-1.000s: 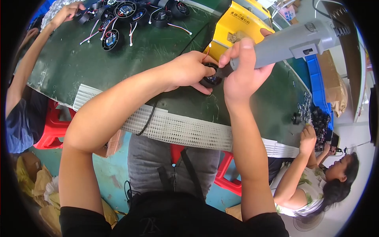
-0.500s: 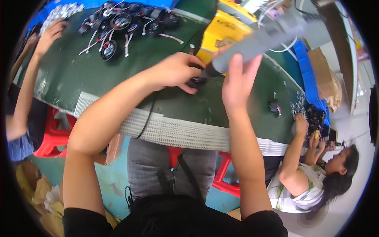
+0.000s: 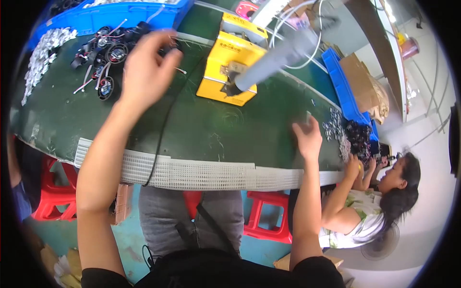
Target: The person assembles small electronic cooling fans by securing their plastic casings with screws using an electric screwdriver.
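My left hand (image 3: 148,72), smeared by motion, is over the right side of a pile of round black parts with thin wires (image 3: 105,88). Its thumb and fingers are apart, and nothing shows between them. Far to the right, my right hand (image 3: 308,138) is low over the table, thumb and forefinger spread. A small pale piece (image 3: 308,115) shows just beyond its fingertips; what lies under the hand is hidden. Between my hands, a grey cylindrical tool like an electric screwdriver (image 3: 269,63) leans with its dark nose against the yellow cardboard box (image 3: 218,72), with neither hand on it.
A blue bin (image 3: 101,21) stands at the back left beside silvery pieces (image 3: 45,57). A black cable (image 3: 161,129) crosses the green table (image 3: 225,139) and its white mesh edging (image 3: 206,174). At right, a co-worker (image 3: 365,201) handles small parts near a blue tray (image 3: 343,86).
My right hand has let go of the grey tool, now at the yellow box, and moved right. My left hand has left the black part it held and moved to the pile. The view has shifted.
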The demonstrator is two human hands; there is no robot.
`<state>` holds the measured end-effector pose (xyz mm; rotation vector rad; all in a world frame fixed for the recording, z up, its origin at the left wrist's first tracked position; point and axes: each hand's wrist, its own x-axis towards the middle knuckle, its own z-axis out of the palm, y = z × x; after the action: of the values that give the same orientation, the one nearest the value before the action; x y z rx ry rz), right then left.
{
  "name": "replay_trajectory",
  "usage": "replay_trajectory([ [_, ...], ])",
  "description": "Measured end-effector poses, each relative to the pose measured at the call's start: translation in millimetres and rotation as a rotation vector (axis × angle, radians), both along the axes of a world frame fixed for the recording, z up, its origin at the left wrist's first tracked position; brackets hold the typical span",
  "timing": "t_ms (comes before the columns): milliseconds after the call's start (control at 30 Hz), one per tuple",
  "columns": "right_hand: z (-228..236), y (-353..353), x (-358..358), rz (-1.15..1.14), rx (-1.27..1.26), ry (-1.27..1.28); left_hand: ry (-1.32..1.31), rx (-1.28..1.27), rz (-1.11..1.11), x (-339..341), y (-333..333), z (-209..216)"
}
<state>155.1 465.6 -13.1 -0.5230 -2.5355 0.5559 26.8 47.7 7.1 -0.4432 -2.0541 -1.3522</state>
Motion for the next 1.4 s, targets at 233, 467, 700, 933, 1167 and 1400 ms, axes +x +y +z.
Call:
replay_trajectory([
  [233,-12.4,-87.5,-8.3,0.440,0.259,0.074,-0.378,-0.377,-0.988,48.4,51.5,-30.7],
  [467,13.5,-136.1,3.5,0.726,-0.160,0.255,-0.776,-0.086,-1.151,45.7,56.4,-35.5],
  [700,35.6,-213.6,-42.7,0.906,-0.177,0.392,-1.035,0.766,-1.453,41.3,42.0,-26.4],
  [933,18.3,-185.0,-54.9,0.872,-0.512,0.332,-1.040,0.811,-1.293,29.8,37.4,-20.8],
  [1167,22.8,-176.1,-57.4,0.776,-0.925,0.102,-1.024,0.679,-1.269,32.5,36.4,-17.4],
  [1400,26.9,-176.1,-52.7,0.823,-0.991,0.091,-1.093,0.679,-1.166,28.7,40.3,-14.5],
])
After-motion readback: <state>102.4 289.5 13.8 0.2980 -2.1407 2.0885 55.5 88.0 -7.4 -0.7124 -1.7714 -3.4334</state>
